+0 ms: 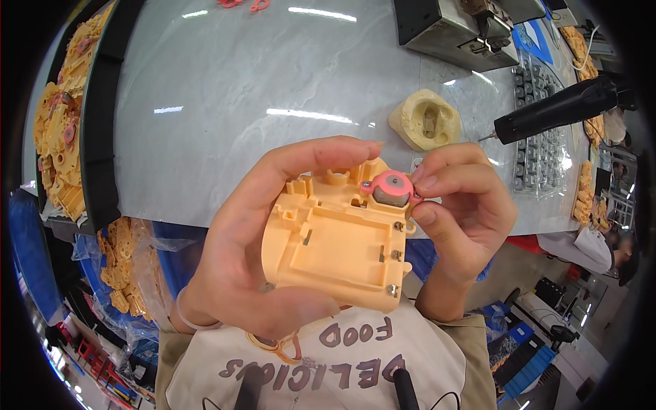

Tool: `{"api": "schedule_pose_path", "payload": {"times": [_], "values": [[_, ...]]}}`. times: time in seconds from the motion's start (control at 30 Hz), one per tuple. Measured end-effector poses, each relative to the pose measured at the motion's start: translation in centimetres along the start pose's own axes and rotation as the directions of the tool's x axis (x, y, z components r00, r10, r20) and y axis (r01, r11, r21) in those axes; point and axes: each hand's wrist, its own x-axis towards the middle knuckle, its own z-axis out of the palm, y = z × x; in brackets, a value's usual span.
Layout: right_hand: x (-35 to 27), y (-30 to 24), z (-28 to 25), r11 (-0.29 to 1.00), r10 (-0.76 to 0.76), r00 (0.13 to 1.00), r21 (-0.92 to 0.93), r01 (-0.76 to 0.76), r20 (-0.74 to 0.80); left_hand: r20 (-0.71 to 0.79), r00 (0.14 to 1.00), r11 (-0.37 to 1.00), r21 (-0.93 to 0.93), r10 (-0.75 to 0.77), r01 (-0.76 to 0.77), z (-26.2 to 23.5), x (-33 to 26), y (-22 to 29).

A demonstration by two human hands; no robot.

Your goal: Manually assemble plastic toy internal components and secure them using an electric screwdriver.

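My left hand (232, 249) grips a pale orange plastic housing (342, 249) by its left side, thumb below and fingers over the top. The housing has a rectangular recess and several small metal contacts along its right edge. At its upper right corner sits a small round motor (391, 197) under a pink cap (395, 180) with two side tabs. A small screw shows in the left tab. My right hand (471, 215) is pinched at the cap's right tab; the fingertips hide whatever is between them.
Beyond my hands, a cream block with a hollow (425, 119) stands on the grey table (260, 75). A black electric screwdriver (557, 109) points in from the right, over a clear tray of small motors (540, 167). A metal machine (458, 34) stands at the back. Black bin (102, 116) at left holds orange housings.
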Motion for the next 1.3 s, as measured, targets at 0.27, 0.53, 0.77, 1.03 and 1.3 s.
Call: {"api": "schedule_pose_path", "payload": {"times": [0.27, 0.53, 0.77, 1.03, 1.3], "values": [[0.5, 0.5, 0.4, 0.999, -0.02, 1.0, -0.028, 0.02, 0.013, 0.026, 0.999, 0.997, 0.066, 0.038, -0.04, -0.9, 0.1, 0.1], [1.5, 0.8, 1.0, 0.998, -0.045, 0.997, -0.039, 0.047, 0.06, 0.198, 0.97, 0.974, 0.151, 0.138, -0.17, -2.2, 0.0, 1.0], [0.3, 1.3, 0.2, 0.991, -0.004, 0.999, -0.136, 0.008, 0.033, -0.199, 0.835, 0.837, 0.33, 0.513, -0.436, -4.6, -2.8, 6.2], [0.8, 1.7, 0.9, 0.994, 0.012, 0.998, -0.107, -0.006, 0.057, -0.103, 0.64, 0.047, 0.993, 0.762, 0.104, -16.3, -9.7, 14.9], [1.1, 1.5, 2.4, 0.992, 0.09, 0.996, -0.092, -0.091, -0.011, -0.109, 0.648, -0.101, 0.955, 0.754, 0.278, -18.1, -7.0, 16.4]]}}
